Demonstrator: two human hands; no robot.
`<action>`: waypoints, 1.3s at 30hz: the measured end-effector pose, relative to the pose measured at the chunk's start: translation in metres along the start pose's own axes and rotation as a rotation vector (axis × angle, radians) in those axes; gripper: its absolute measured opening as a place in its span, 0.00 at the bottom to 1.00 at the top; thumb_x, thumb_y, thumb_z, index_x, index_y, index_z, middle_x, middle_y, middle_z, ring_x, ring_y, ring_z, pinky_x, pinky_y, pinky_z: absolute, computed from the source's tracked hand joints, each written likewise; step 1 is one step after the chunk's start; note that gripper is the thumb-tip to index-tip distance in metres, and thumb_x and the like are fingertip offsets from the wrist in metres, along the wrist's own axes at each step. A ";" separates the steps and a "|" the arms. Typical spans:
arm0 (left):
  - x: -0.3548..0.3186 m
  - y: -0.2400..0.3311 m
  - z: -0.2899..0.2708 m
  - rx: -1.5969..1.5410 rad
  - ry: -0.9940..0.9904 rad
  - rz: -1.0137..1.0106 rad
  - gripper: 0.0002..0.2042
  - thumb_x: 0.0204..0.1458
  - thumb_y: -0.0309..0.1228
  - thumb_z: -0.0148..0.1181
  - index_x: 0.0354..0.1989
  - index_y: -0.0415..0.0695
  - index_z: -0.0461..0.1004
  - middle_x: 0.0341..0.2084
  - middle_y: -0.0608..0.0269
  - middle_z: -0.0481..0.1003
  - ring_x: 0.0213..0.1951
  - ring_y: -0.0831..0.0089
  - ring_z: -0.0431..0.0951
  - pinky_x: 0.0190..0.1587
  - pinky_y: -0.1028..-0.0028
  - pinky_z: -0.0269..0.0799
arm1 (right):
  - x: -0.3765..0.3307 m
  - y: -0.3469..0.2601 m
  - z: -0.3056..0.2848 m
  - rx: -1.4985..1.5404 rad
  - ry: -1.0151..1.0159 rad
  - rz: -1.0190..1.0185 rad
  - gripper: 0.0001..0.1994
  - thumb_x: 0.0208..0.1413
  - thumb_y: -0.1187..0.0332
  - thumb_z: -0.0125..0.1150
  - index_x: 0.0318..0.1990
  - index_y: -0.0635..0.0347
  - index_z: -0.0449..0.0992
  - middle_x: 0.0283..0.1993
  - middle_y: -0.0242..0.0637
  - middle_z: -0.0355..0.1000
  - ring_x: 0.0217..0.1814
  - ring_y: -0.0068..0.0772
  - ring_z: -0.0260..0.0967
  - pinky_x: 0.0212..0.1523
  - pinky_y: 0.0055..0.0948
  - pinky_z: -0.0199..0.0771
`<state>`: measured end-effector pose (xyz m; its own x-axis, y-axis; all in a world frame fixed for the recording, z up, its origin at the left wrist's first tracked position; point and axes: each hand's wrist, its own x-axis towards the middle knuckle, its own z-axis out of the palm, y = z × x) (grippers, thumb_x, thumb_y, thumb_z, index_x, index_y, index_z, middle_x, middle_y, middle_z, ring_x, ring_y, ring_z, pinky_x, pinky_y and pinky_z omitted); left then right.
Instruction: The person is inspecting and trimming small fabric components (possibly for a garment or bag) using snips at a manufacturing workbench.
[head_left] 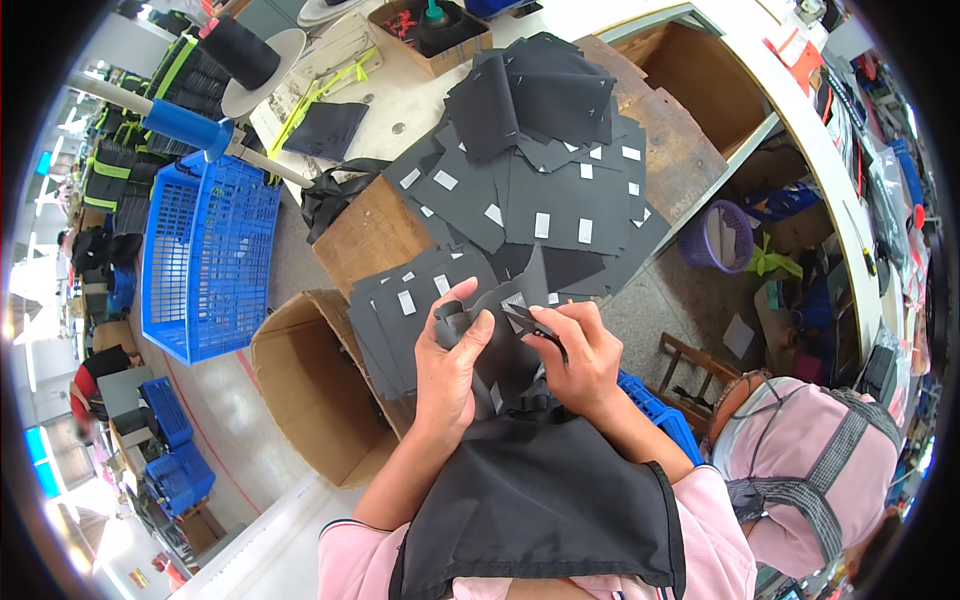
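Observation:
My left hand [452, 365] pinches a dark grey fabric piece [463, 318] between thumb and fingers, holding it raised in front of my apron. A pale patch [513, 302] shows on the raised cloth. My right hand [580, 352] is closed around small black thread snips [533, 324], whose tip lies against the cloth beside the patch. Just beyond my left hand lies a stack of grey fabric pieces [385, 330] with white patches. A larger heap of similar panels [560, 205] spreads behind my hands, with plain dark pieces [540, 90] on top.
An open cardboard box [300, 420] stands at my left, with a blue plastic crate [205, 270] beyond. A black thread cone [240, 55] stands at the far left. To the right are a purple basket [716, 238] and a person in pink [810, 460] close by.

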<state>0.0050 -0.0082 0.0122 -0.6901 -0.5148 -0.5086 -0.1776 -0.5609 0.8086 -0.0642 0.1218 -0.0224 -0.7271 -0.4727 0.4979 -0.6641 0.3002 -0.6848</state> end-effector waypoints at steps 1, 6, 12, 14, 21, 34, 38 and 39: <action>0.000 0.000 0.000 -0.006 0.006 0.009 0.20 0.51 0.28 0.62 0.52 0.41 0.67 0.33 0.70 0.71 0.36 0.84 0.68 0.42 0.83 0.63 | -0.001 -0.001 0.001 0.000 0.000 -0.002 0.15 0.40 0.77 0.67 0.39 0.59 0.75 0.29 0.37 0.67 0.25 0.34 0.68 0.23 0.28 0.69; -0.001 0.002 0.003 -0.031 0.025 0.012 0.20 0.50 0.27 0.62 0.52 0.41 0.67 0.36 0.67 0.72 0.38 0.82 0.70 0.44 0.82 0.65 | -0.004 0.001 0.007 -0.080 -0.048 -0.014 0.14 0.40 0.75 0.67 0.38 0.59 0.75 0.29 0.36 0.67 0.23 0.32 0.68 0.20 0.27 0.67; 0.001 -0.002 -0.002 -0.033 0.049 0.026 0.20 0.49 0.27 0.63 0.51 0.40 0.68 0.35 0.67 0.73 0.39 0.82 0.71 0.44 0.81 0.66 | -0.003 0.000 0.013 0.122 0.004 0.144 0.15 0.40 0.76 0.66 0.39 0.59 0.74 0.29 0.35 0.67 0.21 0.32 0.67 0.20 0.26 0.68; 0.003 -0.003 -0.004 -0.025 0.060 0.015 0.20 0.49 0.26 0.64 0.51 0.40 0.68 0.35 0.67 0.73 0.38 0.82 0.71 0.44 0.81 0.65 | -0.002 0.001 0.009 0.151 0.017 0.170 0.15 0.41 0.76 0.66 0.39 0.58 0.74 0.29 0.35 0.67 0.22 0.33 0.68 0.21 0.26 0.68; 0.007 0.000 -0.004 -0.050 0.043 -0.015 0.20 0.48 0.26 0.64 0.50 0.41 0.69 0.34 0.69 0.72 0.38 0.82 0.69 0.45 0.82 0.64 | 0.001 0.005 0.011 0.076 -0.032 0.070 0.16 0.38 0.79 0.67 0.39 0.59 0.74 0.29 0.37 0.66 0.22 0.32 0.67 0.21 0.27 0.67; 0.093 -0.066 -0.160 1.104 0.514 0.257 0.41 0.39 0.23 0.66 0.64 0.48 0.49 0.64 0.47 0.45 0.63 0.50 0.50 0.64 0.60 0.47 | -0.014 0.125 0.025 -0.304 -0.218 0.390 0.18 0.42 0.70 0.65 0.42 0.58 0.68 0.34 0.38 0.65 0.32 0.40 0.70 0.31 0.36 0.70; 0.082 -0.061 -0.118 1.329 0.568 0.388 0.40 0.39 0.25 0.66 0.63 0.47 0.50 0.65 0.49 0.42 0.65 0.50 0.44 0.63 0.54 0.43 | 0.005 0.151 0.039 -0.540 -0.431 0.228 0.13 0.43 0.68 0.62 0.35 0.58 0.65 0.32 0.37 0.65 0.32 0.43 0.72 0.29 0.38 0.72; 0.081 -0.060 -0.114 1.327 0.572 0.396 0.40 0.39 0.25 0.66 0.63 0.47 0.50 0.65 0.49 0.42 0.65 0.50 0.44 0.63 0.54 0.43 | 0.004 0.164 0.045 -0.539 -0.424 0.223 0.13 0.43 0.68 0.62 0.35 0.58 0.65 0.32 0.37 0.65 0.32 0.43 0.72 0.29 0.38 0.72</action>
<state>0.0396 -0.0902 -0.1111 -0.5398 -0.8417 0.0114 -0.7566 0.4911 0.4316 -0.1680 0.1321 -0.1566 -0.7978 -0.6006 0.0528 -0.5810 0.7423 -0.3339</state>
